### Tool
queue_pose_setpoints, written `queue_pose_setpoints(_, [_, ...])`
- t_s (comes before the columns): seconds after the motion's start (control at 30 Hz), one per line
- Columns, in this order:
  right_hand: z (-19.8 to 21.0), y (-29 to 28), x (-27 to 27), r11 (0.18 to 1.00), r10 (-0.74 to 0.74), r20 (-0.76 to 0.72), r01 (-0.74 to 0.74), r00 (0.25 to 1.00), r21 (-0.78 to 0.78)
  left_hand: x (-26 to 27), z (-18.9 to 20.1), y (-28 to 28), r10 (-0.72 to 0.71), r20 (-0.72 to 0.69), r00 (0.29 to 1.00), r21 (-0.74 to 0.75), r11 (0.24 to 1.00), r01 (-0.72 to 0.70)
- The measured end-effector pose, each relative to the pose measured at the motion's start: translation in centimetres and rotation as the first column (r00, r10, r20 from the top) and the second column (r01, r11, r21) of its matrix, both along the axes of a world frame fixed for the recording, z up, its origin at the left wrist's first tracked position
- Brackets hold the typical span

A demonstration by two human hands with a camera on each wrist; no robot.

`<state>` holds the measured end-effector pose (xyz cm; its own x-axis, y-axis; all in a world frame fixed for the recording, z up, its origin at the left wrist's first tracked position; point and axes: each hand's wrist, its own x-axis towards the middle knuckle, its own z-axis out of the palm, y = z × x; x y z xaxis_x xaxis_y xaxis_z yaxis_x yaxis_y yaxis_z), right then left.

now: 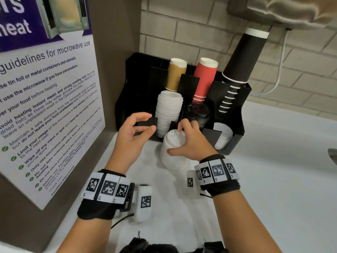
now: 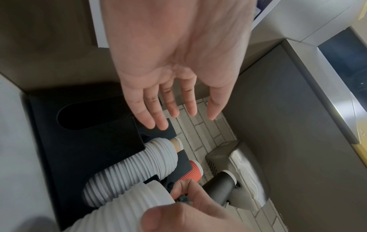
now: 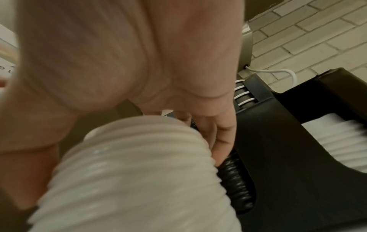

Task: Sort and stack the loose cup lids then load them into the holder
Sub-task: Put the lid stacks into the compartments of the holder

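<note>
right hand (image 1: 189, 141) grips white lid stack (image 1: 173, 152) (seemingly tilted) | left hand (image 1: 133, 132) free

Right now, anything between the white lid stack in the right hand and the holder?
Yes. The white lid slot is already full, black lids fill the next. The right hand grips the stack just in front of the holder.

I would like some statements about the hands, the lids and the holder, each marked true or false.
1. The right hand grips a stack of white lids. True.
2. The left hand holds a black lid. False: it is open and holds nothing.
3. The holder already has a stack of black lids in it. True.
4. The red cups lie on the counter. False: they stand in the holder.
5. A white lid stack sits in the holder. True.
</note>
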<state>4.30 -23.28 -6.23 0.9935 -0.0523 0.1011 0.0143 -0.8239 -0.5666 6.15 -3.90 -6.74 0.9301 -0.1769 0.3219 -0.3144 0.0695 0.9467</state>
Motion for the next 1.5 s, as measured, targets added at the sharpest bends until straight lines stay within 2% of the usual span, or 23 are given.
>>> queue_pose_setpoints(0.17, [0.2, -0.1, 0.1, 1.0, -0.002, 0.039, 0.002, 0.999, 0.02, 0.2, -0.2, -0.1, 0.0, -0.005, 1.0, -0.003, 1.0, 0.0])
queue_pose_setpoints(0.3, [1.4, -0.8, -0.6, 0.98, -0.048, 0.158, 0.016, 0.986, 0.196, 0.2, -0.2, -0.1, -0.016, -0.019, 1.0, -0.009, 1.0, 0.016])
queue_pose_setpoints(0.4, [2.6, -0.3, -1.6, 0.912, -0.028, 0.211, -0.062, 0.977, 0.405, -0.3, -0.1, -0.6, -0.164, -0.06, 0.985, -0.004, 0.986, 0.164])
queue_pose_setpoints(0.47, [3.1, 0.6, -2.3, 0.832, 0.039, 0.168, -0.125, 0.985, 0.54, -0.7, -0.2, -1.2, -0.271, -0.076, 0.959, 0.02, 0.962, 0.274])
queue_pose_setpoints(0.53, [3.3, 1.1, -2.8, 0.776, 0.119, 0.134, -0.176, 0.984, 0.605, -1.2, -0.2, -1.8, -0.32, -0.081, 0.944, 0.002, 0.947, 0.321])
queue_pose_setpoints(0.67, [3.8, 1.3, -3.1, 0.769, 0.173, 0.117, -0.208, 0.978, 0.605, -1.4, 0.0, -1.9, -0.324, -0.064, 0.944, -0.057, 0.946, 0.32])
queue_pose_setpoints(0.83, [4.3, 0.8, -3.3, 0.79, 0.251, 0.061, -0.241, 0.966, 0.564, -1.3, 0.0, -1.7, -0.31, -0.057, 0.949, -0.035, 0.951, 0.309])
queue_pose_setpoints(0.93, [4.6, 0.6, -3.6, 0.769, 0.248, 0.065, -0.237, 0.967, 0.593, -1.4, 0.1, -1.6, -0.314, -0.053, 0.948, -0.029, 0.949, 0.313])
queue_pose_setpoints(1.3, [4.3, 0.5, -3.6, 0.82, 0.211, 0.168, -0.268, 0.963, 0.506, -1.3, 0.1, -1.8, -0.328, -0.047, 0.944, -0.019, 0.945, 0.327])
queue_pose_setpoints(1.4, [4.8, -0.4, -3.4, 0.818, 0.13, 0.257, -0.25, 0.958, 0.518, -1.1, 0.0, -1.5, -0.302, -0.043, 0.952, -0.035, 0.953, 0.301])
queue_pose_setpoints(1.5, [5.9, -3.9, -2.5, 0.849, -0.123, 0.409, -0.117, 0.904, 0.516, -0.6, 0.1, -0.9, -0.206, -0.048, 0.977, -0.047, 0.978, 0.203])
